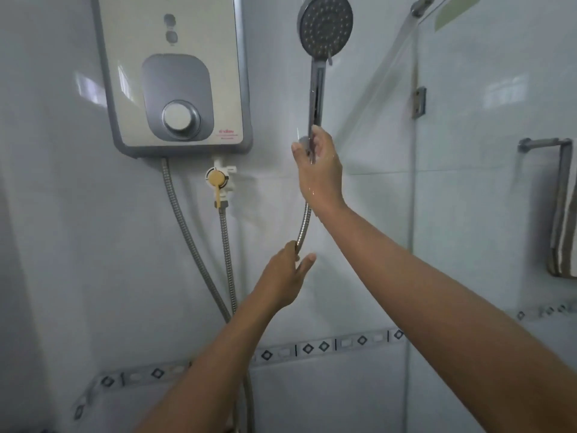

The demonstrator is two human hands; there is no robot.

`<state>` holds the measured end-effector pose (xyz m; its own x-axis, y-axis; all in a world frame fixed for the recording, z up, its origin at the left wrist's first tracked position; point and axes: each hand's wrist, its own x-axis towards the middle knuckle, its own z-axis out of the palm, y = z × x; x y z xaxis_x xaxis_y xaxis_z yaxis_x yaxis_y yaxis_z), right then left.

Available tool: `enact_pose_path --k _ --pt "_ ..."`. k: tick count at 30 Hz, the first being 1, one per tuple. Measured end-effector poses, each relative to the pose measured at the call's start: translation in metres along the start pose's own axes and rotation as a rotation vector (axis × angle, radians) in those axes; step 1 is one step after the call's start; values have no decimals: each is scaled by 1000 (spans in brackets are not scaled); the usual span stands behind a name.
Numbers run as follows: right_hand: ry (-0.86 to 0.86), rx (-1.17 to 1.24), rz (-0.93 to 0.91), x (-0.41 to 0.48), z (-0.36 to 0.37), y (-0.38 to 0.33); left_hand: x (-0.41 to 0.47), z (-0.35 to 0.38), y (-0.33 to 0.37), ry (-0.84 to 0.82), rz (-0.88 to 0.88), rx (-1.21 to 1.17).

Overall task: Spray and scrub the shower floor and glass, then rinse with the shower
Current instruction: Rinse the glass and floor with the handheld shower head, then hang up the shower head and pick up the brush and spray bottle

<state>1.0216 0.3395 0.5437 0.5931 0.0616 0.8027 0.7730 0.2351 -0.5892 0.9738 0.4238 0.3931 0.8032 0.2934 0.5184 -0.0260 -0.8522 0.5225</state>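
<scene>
A chrome hand shower (324, 26) stands upright against the white tiled wall, its round dark spray face toward me. My right hand (318, 170) grips the lower end of its handle, and the skin looks wet. The metal hose (304, 223) drops from the handle to my left hand (285, 273), which pinches it between thumb and fingers. The glass panel (468, 182) stands at the right. No water comes from the head. The shower floor is out of view.
A cream and grey water heater (175, 73) with a round knob hangs on the wall at upper left. Below it sit a yellow-handled valve (217, 179) and two more hoses. A striped towel (565, 220) hangs on a rail behind the glass.
</scene>
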Motion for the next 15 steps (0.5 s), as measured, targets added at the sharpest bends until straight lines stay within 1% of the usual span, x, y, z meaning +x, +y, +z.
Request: enact_pose_path --k 2,4,6,7,11,12,15 --pt "-44 13 -5 -37 -1 8 -26 -2 -20 43 74 80" --pt "-112 17 -7 -75 -4 15 -60 -7 -37 134 116 73" --pt "-195 14 42 -124 0 28 -106 -8 -67 165 96 52" --pt "-236 5 77 -152 2 37 -131 -6 -85 147 84 61" --pt "-375 2 239 -276 10 85 -229 18 -159 76 -105 24" --pt "-392 4 254 -303 7 96 -248 24 -169 82 -139 18" --pt "-494 -59 421 -420 5 145 -327 57 -216 4 -280 -8"
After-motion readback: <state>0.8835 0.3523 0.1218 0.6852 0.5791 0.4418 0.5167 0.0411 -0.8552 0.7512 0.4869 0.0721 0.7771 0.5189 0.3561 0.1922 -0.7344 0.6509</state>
